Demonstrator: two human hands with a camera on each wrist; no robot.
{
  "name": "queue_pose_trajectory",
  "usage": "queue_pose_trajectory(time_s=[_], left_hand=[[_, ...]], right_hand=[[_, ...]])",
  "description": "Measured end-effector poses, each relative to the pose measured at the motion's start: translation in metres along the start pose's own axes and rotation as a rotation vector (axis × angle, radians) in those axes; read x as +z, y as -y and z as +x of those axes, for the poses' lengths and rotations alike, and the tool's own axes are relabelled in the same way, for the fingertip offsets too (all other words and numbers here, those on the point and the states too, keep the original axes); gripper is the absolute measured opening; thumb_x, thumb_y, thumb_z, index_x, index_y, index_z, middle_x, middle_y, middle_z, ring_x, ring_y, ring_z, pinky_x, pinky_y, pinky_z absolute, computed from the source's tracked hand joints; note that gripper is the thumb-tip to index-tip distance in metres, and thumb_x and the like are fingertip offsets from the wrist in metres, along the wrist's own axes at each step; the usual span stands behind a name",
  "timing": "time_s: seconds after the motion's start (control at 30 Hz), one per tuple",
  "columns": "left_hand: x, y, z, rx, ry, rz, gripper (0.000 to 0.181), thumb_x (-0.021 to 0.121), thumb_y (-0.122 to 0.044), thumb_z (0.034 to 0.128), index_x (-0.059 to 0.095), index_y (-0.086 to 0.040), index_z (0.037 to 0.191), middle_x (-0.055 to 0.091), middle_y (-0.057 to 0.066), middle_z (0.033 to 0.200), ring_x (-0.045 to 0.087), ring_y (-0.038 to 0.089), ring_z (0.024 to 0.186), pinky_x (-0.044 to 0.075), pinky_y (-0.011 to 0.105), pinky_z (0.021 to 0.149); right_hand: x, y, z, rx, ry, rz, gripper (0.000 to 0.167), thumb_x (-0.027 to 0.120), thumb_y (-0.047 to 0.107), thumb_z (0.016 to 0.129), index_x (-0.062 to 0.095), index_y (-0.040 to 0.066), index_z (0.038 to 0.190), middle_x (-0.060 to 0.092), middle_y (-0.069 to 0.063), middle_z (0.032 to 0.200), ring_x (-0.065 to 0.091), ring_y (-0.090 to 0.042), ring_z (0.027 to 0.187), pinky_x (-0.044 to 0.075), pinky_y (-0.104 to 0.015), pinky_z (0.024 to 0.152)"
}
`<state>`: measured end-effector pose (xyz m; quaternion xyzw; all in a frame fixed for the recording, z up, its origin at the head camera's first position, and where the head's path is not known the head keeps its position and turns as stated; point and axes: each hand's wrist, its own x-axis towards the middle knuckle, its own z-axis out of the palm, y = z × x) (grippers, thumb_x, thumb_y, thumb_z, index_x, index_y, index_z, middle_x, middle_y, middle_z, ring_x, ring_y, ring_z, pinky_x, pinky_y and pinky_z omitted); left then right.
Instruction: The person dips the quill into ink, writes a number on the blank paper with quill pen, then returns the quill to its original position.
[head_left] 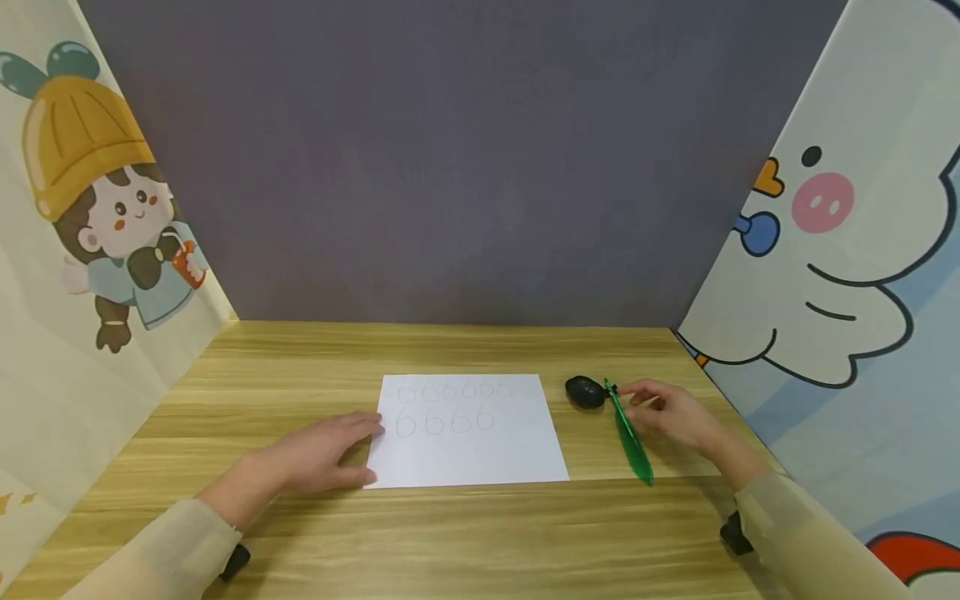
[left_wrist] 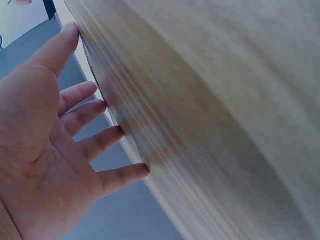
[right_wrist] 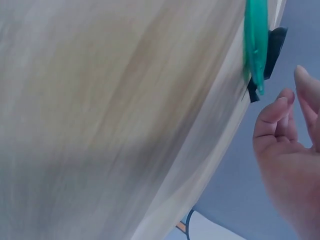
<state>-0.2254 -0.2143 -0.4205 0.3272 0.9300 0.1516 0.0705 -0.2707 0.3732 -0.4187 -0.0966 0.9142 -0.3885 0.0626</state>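
Note:
A white sheet of paper [head_left: 468, 454] lies on the wooden table, with two rows of handwritten 6-like figures. My left hand [head_left: 322, 454] rests at its left edge, fingers spread, fingertips and thumb on the margin. To the right of the sheet lies a glossy black oval object [head_left: 585, 392] with a small dark end. Against that end leans a long green leaf-shaped thing [head_left: 633, 446]; its exact kind is unclear. My right hand [head_left: 675, 417] is just right of both, fingers loosely bent. In the right wrist view, a gap separates the fingertips from the green piece [right_wrist: 256, 45].
The wooden table [head_left: 450, 542] runs back to a dark grey panel [head_left: 465, 167]. Cartoon-printed side walls stand left [head_left: 45, 400] and right [head_left: 885, 333]. A dark wrist device [head_left: 737, 533] shows below the right sleeve.

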Motion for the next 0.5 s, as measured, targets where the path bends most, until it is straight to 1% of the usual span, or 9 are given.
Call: queue_pose_trajectory(time_s=[0.23, 0.3, 0.43, 0.5], left_hand=[[0.001, 0.002, 0.000, 0.018, -0.013, -0.006, 0.079, 0.073, -0.052, 0.1038, 0.054, 0.003, 0.157, 0.051, 0.025, 0.166, 0.049, 0.048, 0.154, 0.041, 0.066, 0.126], [0.001, 0.003, 0.000, 0.017, -0.020, -0.007, 0.078, 0.071, -0.052, 0.1051, 0.054, 0.003, 0.158, 0.051, 0.026, 0.166, 0.050, 0.049, 0.153, 0.042, 0.066, 0.125], [0.000, 0.004, -0.001, -0.028, -0.043, -0.017, 0.078, 0.067, -0.053, 0.1080, 0.050, 0.002, 0.161, 0.049, 0.026, 0.167, 0.050, 0.048, 0.154, 0.043, 0.065, 0.125], [-0.001, 0.003, -0.001, -0.047, -0.078, -0.011, 0.078, 0.064, -0.054, 0.1093, 0.049, 0.000, 0.162, 0.047, 0.027, 0.168, 0.049, 0.050, 0.153, 0.044, 0.066, 0.124]], right_hand=[[0.005, 0.012, -0.001, -0.024, 0.001, 0.027, 0.048, 0.074, 0.023, 0.107, 0.063, 0.008, 0.151, 0.065, -0.023, 0.136, 0.068, -0.024, 0.101, 0.063, -0.038, 0.079], [0.007, 0.017, -0.002, -0.033, 0.002, 0.030, 0.047, 0.074, 0.023, 0.108, 0.063, 0.008, 0.151, 0.065, -0.023, 0.136, 0.069, -0.025, 0.102, 0.063, -0.039, 0.079], [0.014, 0.032, -0.004, -0.060, -0.019, -0.012, 0.045, 0.073, 0.028, 0.108, 0.065, 0.007, 0.148, 0.068, -0.020, 0.135, 0.068, -0.024, 0.102, 0.060, -0.035, 0.078], [0.020, 0.041, -0.005, -0.080, -0.033, -0.053, 0.047, 0.071, 0.033, 0.110, 0.066, 0.008, 0.148, 0.069, -0.016, 0.137, 0.067, -0.023, 0.105, 0.059, -0.034, 0.080]])
